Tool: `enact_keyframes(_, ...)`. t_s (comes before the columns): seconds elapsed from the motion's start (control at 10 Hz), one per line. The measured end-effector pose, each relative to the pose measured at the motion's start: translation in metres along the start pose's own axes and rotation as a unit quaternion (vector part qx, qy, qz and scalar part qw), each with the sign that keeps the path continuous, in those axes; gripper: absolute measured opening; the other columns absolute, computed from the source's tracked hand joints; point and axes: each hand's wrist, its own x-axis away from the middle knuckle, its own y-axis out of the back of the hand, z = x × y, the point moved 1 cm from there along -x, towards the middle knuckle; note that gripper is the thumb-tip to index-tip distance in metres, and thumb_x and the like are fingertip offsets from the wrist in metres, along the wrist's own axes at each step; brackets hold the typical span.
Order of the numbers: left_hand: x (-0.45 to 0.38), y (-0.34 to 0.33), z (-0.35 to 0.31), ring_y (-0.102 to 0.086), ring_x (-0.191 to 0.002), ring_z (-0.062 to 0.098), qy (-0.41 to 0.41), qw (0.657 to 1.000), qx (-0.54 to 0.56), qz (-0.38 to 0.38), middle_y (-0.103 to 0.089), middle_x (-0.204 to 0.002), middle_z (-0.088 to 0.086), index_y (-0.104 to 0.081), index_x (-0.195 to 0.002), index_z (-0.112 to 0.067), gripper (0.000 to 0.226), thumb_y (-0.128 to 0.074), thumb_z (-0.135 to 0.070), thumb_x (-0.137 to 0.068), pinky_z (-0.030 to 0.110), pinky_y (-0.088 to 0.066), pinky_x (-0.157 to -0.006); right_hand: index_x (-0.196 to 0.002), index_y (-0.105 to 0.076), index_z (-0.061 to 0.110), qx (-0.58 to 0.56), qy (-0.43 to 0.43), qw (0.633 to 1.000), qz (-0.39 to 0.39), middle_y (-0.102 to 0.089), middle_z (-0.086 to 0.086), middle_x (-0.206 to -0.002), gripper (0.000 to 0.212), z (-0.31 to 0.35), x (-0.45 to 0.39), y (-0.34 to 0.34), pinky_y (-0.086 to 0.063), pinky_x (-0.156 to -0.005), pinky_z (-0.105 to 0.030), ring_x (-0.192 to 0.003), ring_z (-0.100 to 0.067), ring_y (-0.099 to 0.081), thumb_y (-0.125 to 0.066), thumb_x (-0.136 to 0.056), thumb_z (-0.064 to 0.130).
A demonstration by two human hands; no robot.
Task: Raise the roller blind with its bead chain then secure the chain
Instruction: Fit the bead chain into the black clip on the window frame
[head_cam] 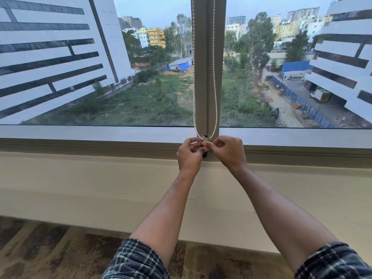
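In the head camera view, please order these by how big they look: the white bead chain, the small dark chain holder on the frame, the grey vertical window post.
1. Grey vertical window post, widest and tall.
2. White bead chain, equally tall but very thin.
3. Small dark chain holder, partly hidden by the left hand and right hand.

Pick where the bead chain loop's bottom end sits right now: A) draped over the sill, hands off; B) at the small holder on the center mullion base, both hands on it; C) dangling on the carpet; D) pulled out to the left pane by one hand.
B: the bead chain runs down both sides of the mullion to the holder, where the left hand and right hand pinch at it.
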Motion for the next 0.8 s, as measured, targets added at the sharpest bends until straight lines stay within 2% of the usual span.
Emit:
enact_keyframes(0.1, 0.000, 0.000, 0.008, -0.078, -0.079, 0.007, -0.004, 1.000, -0.011, 0.013, -0.080, -0.078, -0.013, -0.071, -0.090, -0.026, 0.030, -0.083, 0.000, -0.080, 0.020, -0.060, -0.067, -0.080, -0.080, 0.019, -0.065, -0.080, 0.994, 0.050, -0.074, 0.010, -0.069, 0.026, -0.005, 0.001, -0.003, -0.051, -0.061, -0.012, -0.065, -0.002, -0.071, -0.090, -0.073, 0.042)
enact_keyframes(0.2, -0.001, 0.001, 0.014, -0.078, -0.080, 0.005, -0.011, 0.999, -0.034, 0.023, -0.079, -0.077, -0.015, -0.072, -0.090, -0.027, 0.030, -0.083, -0.001, -0.080, 0.018, -0.060, -0.068, -0.089, -0.081, 0.018, -0.096, -0.094, 0.986, 0.095, -0.077, 0.006, -0.075, 0.023, -0.008, 0.001, -0.008, -0.054, -0.068, -0.012, -0.073, -0.005, -0.075, -0.090, -0.075, 0.033)
enact_keyframes(0.4, -0.009, 0.003, 0.023, -0.079, -0.085, 0.011, -0.008, 0.994, -0.083, 0.067, -0.081, -0.083, -0.009, -0.071, -0.090, -0.026, 0.038, -0.077, 0.009, -0.076, 0.037, -0.065, -0.082, -0.091, -0.082, 0.016, -0.119, -0.106, 0.982, 0.097, -0.079, 0.002, -0.079, 0.016, -0.006, 0.001, -0.012, -0.058, -0.072, -0.020, -0.077, -0.011, -0.076, -0.088, -0.078, 0.023)
enact_keyframes(0.6, -0.013, 0.005, 0.023, -0.078, -0.083, 0.008, -0.014, 0.992, -0.101, 0.074, -0.080, -0.082, -0.010, -0.071, -0.090, -0.027, 0.039, -0.078, 0.008, -0.076, 0.031, -0.064, -0.080, -0.086, -0.082, 0.018, -0.106, -0.083, 0.985, 0.107, -0.079, 0.003, -0.076, 0.009, -0.005, -0.002, -0.013, -0.057, -0.068, -0.027, -0.076, -0.014, -0.076, -0.086, -0.080, 0.023)
enact_keyframes(0.7, -0.014, 0.012, 0.017, -0.077, -0.078, 0.001, -0.041, 0.976, -0.174, 0.122, -0.079, -0.084, -0.016, -0.069, -0.092, -0.031, 0.044, -0.075, 0.009, -0.076, 0.017, -0.058, -0.070, -0.080, -0.079, 0.020, -0.081, -0.052, 0.987, 0.131, -0.077, 0.010, -0.071, 0.012, -0.004, -0.003, -0.011, -0.055, -0.063, -0.027, -0.071, -0.009, -0.074, -0.087, -0.078, 0.028)
enact_keyframes(0.8, -0.027, 0.023, 0.011, -0.077, -0.088, 0.010, -0.062, 0.957, -0.224, 0.176, -0.078, -0.101, -0.009, -0.069, -0.106, -0.024, 0.043, -0.070, 0.008, -0.079, 0.024, -0.060, -0.075, -0.085, -0.077, 0.028, -0.063, -0.025, 0.982, 0.175, -0.075, 0.021, -0.073, 0.023, -0.007, -0.010, 0.002, -0.049, -0.064, -0.018, -0.070, 0.004, -0.069, -0.091, -0.071, 0.039)
